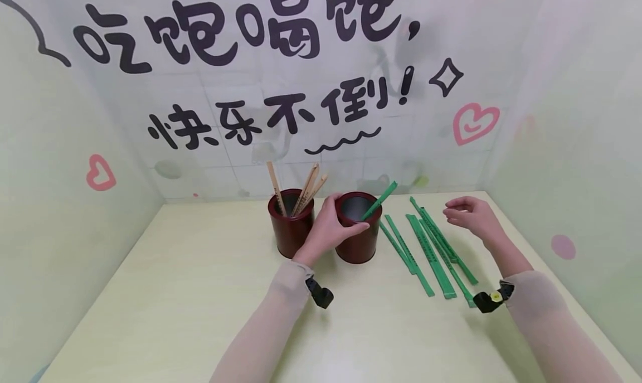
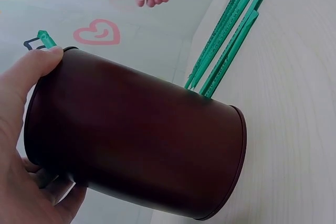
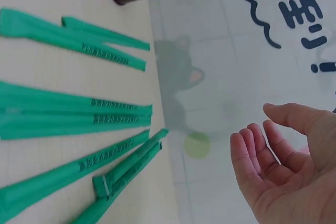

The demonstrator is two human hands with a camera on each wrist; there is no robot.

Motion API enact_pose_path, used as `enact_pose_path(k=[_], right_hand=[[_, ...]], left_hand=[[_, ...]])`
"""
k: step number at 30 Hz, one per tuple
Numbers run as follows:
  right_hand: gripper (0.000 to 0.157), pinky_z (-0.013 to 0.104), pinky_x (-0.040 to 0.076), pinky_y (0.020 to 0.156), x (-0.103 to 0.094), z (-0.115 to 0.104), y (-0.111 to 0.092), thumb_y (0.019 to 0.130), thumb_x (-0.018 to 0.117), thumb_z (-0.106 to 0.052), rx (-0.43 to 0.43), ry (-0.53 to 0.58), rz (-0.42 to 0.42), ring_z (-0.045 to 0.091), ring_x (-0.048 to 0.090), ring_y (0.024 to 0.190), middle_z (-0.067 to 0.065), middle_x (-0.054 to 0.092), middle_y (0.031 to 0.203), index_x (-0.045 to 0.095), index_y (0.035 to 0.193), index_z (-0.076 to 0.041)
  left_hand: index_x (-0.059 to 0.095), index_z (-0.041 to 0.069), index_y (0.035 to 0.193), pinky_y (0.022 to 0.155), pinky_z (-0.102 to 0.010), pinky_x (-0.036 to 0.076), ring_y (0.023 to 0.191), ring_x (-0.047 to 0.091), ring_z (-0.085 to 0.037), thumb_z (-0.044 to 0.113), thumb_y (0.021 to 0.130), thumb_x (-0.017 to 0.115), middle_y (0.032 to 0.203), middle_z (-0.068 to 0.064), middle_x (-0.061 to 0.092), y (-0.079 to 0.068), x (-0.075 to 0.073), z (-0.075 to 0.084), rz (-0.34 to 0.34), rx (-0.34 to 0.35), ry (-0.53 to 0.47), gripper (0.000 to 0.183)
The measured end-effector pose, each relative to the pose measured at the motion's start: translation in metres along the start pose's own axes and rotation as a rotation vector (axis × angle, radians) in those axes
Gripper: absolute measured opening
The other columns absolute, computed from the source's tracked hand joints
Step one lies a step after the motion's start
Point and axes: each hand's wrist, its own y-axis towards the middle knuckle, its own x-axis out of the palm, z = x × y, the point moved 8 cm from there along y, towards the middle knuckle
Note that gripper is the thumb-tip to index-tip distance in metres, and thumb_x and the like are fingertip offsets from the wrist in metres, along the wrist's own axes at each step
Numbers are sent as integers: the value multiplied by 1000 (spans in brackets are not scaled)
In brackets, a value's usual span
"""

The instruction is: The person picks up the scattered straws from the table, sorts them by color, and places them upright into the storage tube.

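Observation:
My left hand (image 1: 331, 227) holds the right-hand dark red cylindrical cup (image 1: 357, 243) by its rim, thumb and fingers on either side, as the left wrist view shows from close by. The cup stands upright on the table, and one slim green wrapped stick (image 1: 383, 196) leans out of it. My right hand (image 1: 471, 216) hovers to the right, holding nothing, its fingers loosely bent. Several green wrapped sticks (image 1: 431, 257) with dark printing lie on the table between the cup and the right hand. In the right wrist view these sticks (image 3: 79, 111) fan out beside the hand.
Just left of the held cup stands a second dark red cup (image 1: 293, 235), with several tan sticks (image 1: 307, 190) in it. The pale table (image 1: 200, 294) is bounded by a lettered back wall (image 1: 225, 177) and side walls.

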Motion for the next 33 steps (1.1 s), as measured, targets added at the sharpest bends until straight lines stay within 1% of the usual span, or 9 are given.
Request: enact_pose_path(k=[4,10,14,18,21,23,29,33], right_hand=[[48,12,55,77,-3,13,1,100,60,-19,46,-10,-33,-11,63,78,-16,60,91,46,129,16],[49,16,57,78,-6,32,4,100,59,-18,95,2,-98,-8,63,79,-15,62,91,44,130,17],[48,21,59,82,-4,46,5,100,59,-16,136,-1,-194,-4,66,85,-9,65,98,44,131,17],[44,25,59,85,0,59,1,100,59,-15,166,-59,-313,1,67,89,2,67,106,47,129,16],[43,24,59,83,1,68,-1,100,59,-16,186,-99,-373,2,66,89,6,67,107,50,127,16],[43,24,58,82,2,74,-3,99,59,-16,196,-119,-395,2,65,88,6,66,107,51,126,16],[38,23,58,76,4,88,-10,97,63,-14,217,-164,-423,3,64,83,3,67,99,55,120,16],[34,22,55,70,7,87,-12,93,67,-11,173,-234,-420,4,61,76,2,66,91,58,113,15]], left_hand=[[32,6,148,104,-44,50,129,51,-28,44,79,82,143,-14,47,1,-1,-1,-8,-11,5,94],[30,6,149,105,-45,49,129,50,-28,44,80,81,145,-14,46,2,-3,-1,-9,-16,4,94],[30,5,149,105,-45,49,129,50,-28,44,79,81,145,-14,46,2,-3,-1,-14,-15,4,95],[30,5,149,105,-45,49,129,50,-28,44,79,81,145,-14,46,3,-3,-2,-12,-12,4,95],[31,5,149,105,-45,49,128,51,-28,44,79,81,144,-14,46,3,-4,-1,-5,-5,7,94],[31,5,149,105,-45,49,128,50,-29,43,79,81,144,-15,46,3,-3,-1,-4,-3,6,94],[31,5,149,105,-45,49,129,50,-29,43,80,81,145,-15,46,1,0,-1,-17,-6,7,94],[30,5,149,105,-44,50,129,50,-28,43,80,80,145,-14,46,1,1,-1,-14,-4,9,94]])
